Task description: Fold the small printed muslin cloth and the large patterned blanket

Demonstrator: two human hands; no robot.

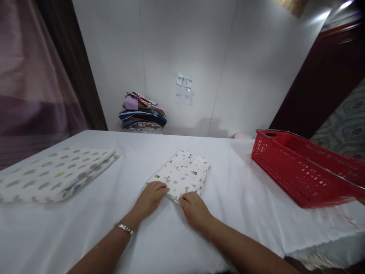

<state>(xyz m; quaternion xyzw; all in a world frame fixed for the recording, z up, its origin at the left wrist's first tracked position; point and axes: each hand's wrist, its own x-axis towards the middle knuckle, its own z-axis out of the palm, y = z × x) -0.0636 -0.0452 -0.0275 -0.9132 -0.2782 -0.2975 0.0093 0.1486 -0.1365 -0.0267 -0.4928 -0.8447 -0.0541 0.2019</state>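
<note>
A small folded white cloth (184, 173) with little coloured prints lies in the middle of the white-covered table (234, 190). My left hand (150, 198) rests on its near left corner, fingers curled over the edge. My right hand (195, 209) lies beside it at the near corner, fingers bent and gripping the cloth's edge. A silver bracelet (124, 228) sits on my left wrist.
A larger folded cloth with grey dots (54, 175) lies at the left of the table. A red plastic basket (308, 167) stands at the right edge. A stack of folded clothes (142, 113) sits by the white wall at the back, under a paper note (184, 80).
</note>
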